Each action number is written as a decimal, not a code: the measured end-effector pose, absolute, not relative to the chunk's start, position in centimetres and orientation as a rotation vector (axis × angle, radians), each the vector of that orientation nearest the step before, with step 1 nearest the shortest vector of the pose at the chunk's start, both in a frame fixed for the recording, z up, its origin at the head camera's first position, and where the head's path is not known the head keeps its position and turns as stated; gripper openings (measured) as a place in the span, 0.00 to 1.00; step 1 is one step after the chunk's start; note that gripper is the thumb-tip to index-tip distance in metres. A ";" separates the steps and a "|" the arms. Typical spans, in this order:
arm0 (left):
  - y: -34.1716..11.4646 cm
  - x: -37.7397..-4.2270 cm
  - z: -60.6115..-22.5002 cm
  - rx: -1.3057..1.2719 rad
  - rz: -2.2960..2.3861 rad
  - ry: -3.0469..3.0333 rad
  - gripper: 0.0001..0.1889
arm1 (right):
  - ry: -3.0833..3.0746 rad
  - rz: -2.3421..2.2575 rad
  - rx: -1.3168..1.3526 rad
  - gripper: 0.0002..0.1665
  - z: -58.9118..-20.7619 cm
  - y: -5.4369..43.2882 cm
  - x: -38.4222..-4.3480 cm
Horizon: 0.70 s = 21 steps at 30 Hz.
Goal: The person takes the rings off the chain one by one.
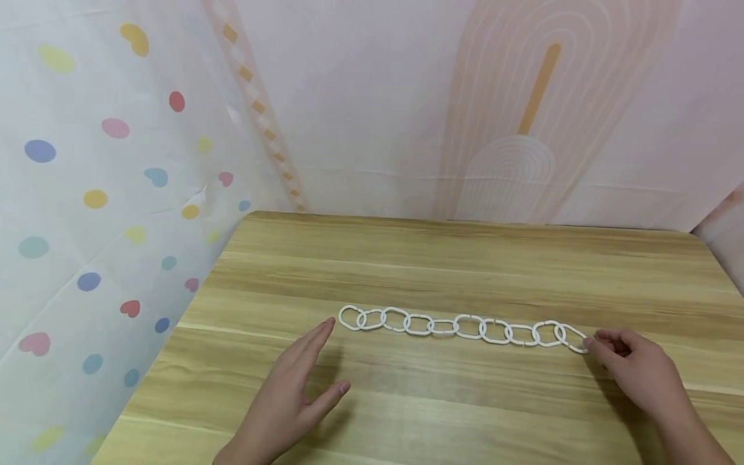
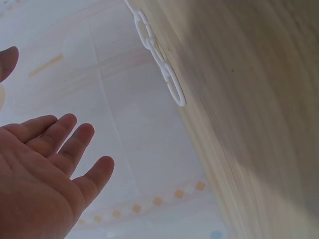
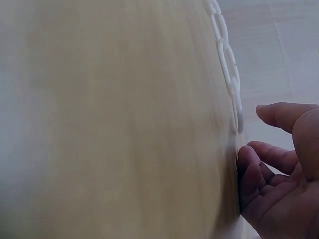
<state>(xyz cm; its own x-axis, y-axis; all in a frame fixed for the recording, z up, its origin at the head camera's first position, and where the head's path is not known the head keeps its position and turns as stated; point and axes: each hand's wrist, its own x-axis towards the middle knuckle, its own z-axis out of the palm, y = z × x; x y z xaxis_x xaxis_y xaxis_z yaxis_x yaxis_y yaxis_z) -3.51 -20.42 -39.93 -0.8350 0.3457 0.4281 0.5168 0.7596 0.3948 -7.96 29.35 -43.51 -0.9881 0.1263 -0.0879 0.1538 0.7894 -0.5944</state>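
A white plastic chain (image 1: 431,325) of several oval links lies stretched out in a nearly straight line across the wooden table. My left hand (image 1: 286,391) hovers by its left end, fingers extended and thumb spread wide, holding nothing. In the left wrist view the fingers (image 2: 82,137) are apart from the chain (image 2: 166,69). At the right end, my right hand (image 1: 642,369) is close beside the last link, its thumb overlapping that link in the head view. The right wrist view shows the thumb (image 3: 281,114) lifted away from loosely curled fingers, with the chain's end link (image 3: 239,112) just beyond them.
The wooden table (image 1: 407,271) reaches back to a pale curtain (image 1: 360,116) with arch patterns. On the left hangs a white curtain (image 1: 64,213) with coloured dots and hearts, along the table's side edge.
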 end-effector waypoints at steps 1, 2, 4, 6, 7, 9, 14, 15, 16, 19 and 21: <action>-20.4 -3.5 -39.9 -0.662 -0.728 -2.628 0.46 | 2.924 -0.970 0.218 0.34 -43.5 29.3 -8.2; -20.3 -3.5 -39.9 -0.659 -0.727 -2.630 0.46 | 2.920 -0.958 0.206 0.35 -43.4 29.3 -8.3; -20.2 -3.5 -39.9 -0.656 -0.739 -2.633 0.45 | 2.899 -0.949 0.193 0.36 -43.3 29.3 -8.6; -20.1 -3.5 -39.9 -0.654 -0.746 -2.637 0.45 | 2.892 -0.936 0.186 0.37 -43.3 29.1 -8.8; -20.1 -3.5 -40.0 -0.652 -0.746 -2.642 0.45 | 2.886 -0.939 0.184 0.37 -43.2 29.1 -8.9; -20.0 -3.5 -40.0 -0.648 -0.748 -2.652 0.44 | 2.892 -0.947 0.185 0.37 -43.2 29.0 -9.1; -19.8 -3.5 -40.1 -0.633 -0.766 -2.678 0.43 | 2.908 -0.960 0.190 0.33 -43.3 28.5 -9.7; -19.7 -3.5 -40.1 -0.633 -0.775 -2.681 0.43 | 2.910 -0.960 0.189 0.33 -43.3 28.5 -9.9; -19.7 -3.5 -40.1 -0.630 -0.781 -2.684 0.43 | 2.903 -0.961 0.189 0.33 -43.4 28.4 -10.0; -19.6 -3.5 -40.2 -0.628 -0.793 -2.684 0.43 | 2.917 -0.955 0.180 0.32 -43.4 28.3 -10.3; -19.5 -3.5 -40.3 -0.627 -0.794 -2.678 0.43 | 2.929 -0.956 0.170 0.31 -43.5 28.1 -10.5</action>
<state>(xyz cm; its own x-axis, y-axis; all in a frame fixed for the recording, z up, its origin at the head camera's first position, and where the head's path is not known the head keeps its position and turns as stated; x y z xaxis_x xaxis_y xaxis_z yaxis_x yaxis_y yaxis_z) -3.47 -19.51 -40.29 -0.8672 0.3257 0.3767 0.4784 0.7550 0.4485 -10.55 28.13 -43.47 -0.9924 0.0873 -0.0870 0.1218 0.8022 -0.5845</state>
